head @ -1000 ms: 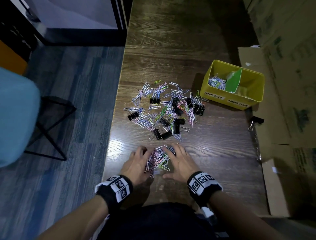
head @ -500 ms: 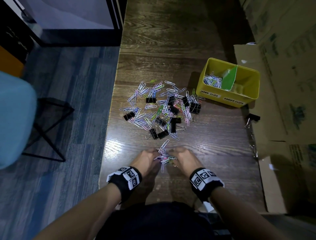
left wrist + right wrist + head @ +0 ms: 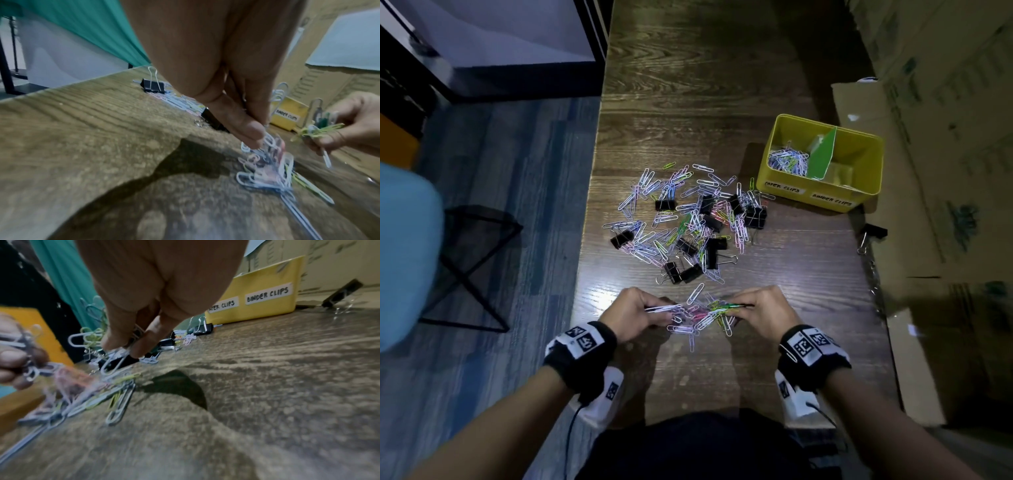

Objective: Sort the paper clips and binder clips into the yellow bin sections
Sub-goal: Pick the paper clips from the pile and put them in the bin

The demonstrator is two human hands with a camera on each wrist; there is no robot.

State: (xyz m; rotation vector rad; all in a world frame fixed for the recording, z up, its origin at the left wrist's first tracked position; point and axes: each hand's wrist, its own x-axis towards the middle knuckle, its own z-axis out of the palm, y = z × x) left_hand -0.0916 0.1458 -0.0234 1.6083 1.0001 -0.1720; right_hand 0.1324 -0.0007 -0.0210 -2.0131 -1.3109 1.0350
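A bunch of coloured paper clips (image 3: 700, 313) hangs between my two hands just above the table's near part. My left hand (image 3: 640, 313) pinches its left end (image 3: 267, 142), and my right hand (image 3: 758, 310) pinches its right end (image 3: 119, 345). Some clips of the bunch dangle down to the wood (image 3: 271, 177). Farther off lies the mixed pile of paper clips (image 3: 664, 212) and black binder clips (image 3: 710, 251). The yellow bin (image 3: 804, 195) stands at the right, with a green divider (image 3: 823, 154); paper clips (image 3: 789, 161) lie in its left section, labelled paper clips.
One black binder clip (image 3: 873, 233) lies apart, right of the table by the cardboard boxes (image 3: 945, 171). The wooden table (image 3: 688, 102) ends at the left over blue floor, where a teal chair (image 3: 407, 253) stands. The bin's right section is labelled binder clips (image 3: 267, 294).
My hands, earlier flat around a heap of paper clips on the table, have closed on it from both sides and lifted it slightly.
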